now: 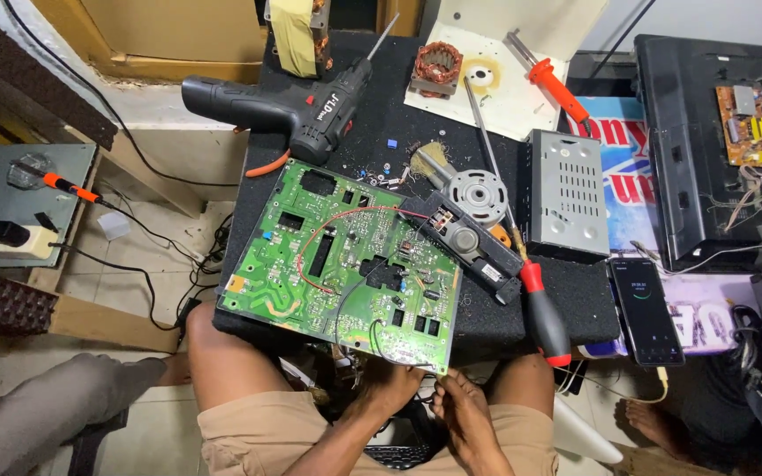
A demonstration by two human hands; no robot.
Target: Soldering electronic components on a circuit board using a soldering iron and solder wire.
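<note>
A large green circuit board (346, 264) lies tilted on the black table (575, 300), its near corner overhanging the front edge. Red and black wires loop across the board, and thin black wires (379, 339) run off its near edge down to my hands. My left hand (392, 386) is just below that corner, fingers closed on the wires. My right hand (464, 412) sits beside it above my lap, fingertips pinched on the wire ends where the two hands meet.
On the table are a black cordless drill (302, 110), a grey motor assembly (469, 198), a red-and-black screwdriver (544, 317), a metal box (566, 189) and a phone (647, 310). An opened television back (707, 176) is at right. Another person's leg (46, 405) is at left.
</note>
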